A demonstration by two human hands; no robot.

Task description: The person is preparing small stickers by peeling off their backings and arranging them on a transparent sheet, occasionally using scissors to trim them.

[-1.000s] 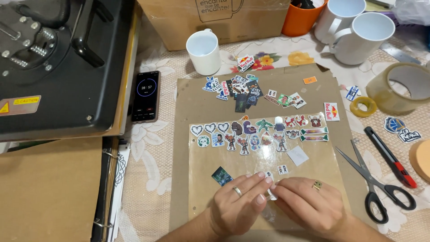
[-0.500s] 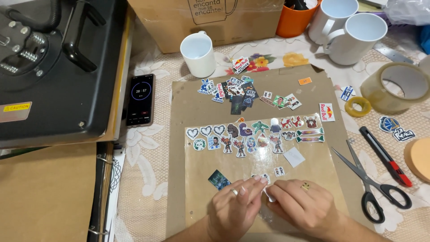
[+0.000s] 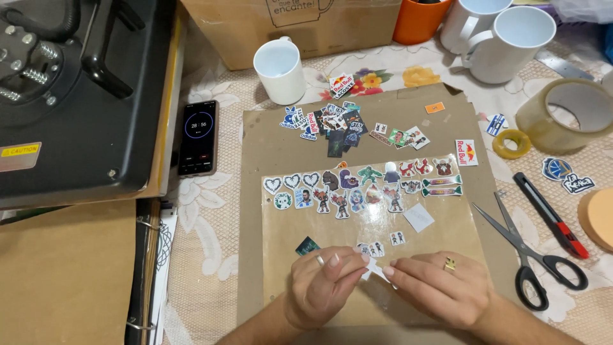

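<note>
My left hand (image 3: 322,284) and my right hand (image 3: 440,291) meet at the near edge of a brown cardboard sheet (image 3: 268,147). Between their fingertips they pinch a small white paper sticker (image 3: 377,271). A clear plastic film (image 3: 377,220) lies on the cardboard with two rows of small cut-out stickers (image 3: 357,188) stuck on it. A loose heap of stickers (image 3: 329,124) sits at the cardboard's far side. Each hand wears a ring.
A black heat press (image 3: 70,96) fills the left, with a phone (image 3: 198,137) showing a timer beside it. White mugs (image 3: 280,70) (image 3: 511,41), an orange cup (image 3: 418,19), tape rolls (image 3: 565,115) (image 3: 509,144), scissors (image 3: 530,252) and a black-red cutter (image 3: 549,214) surround the cardboard. A ring binder (image 3: 143,275) lies at left.
The view has shifted slightly. Both hands have stayed at the near edge of the cardboard, working the small sticker between their fingertips; the white piece now shows more between them.
</note>
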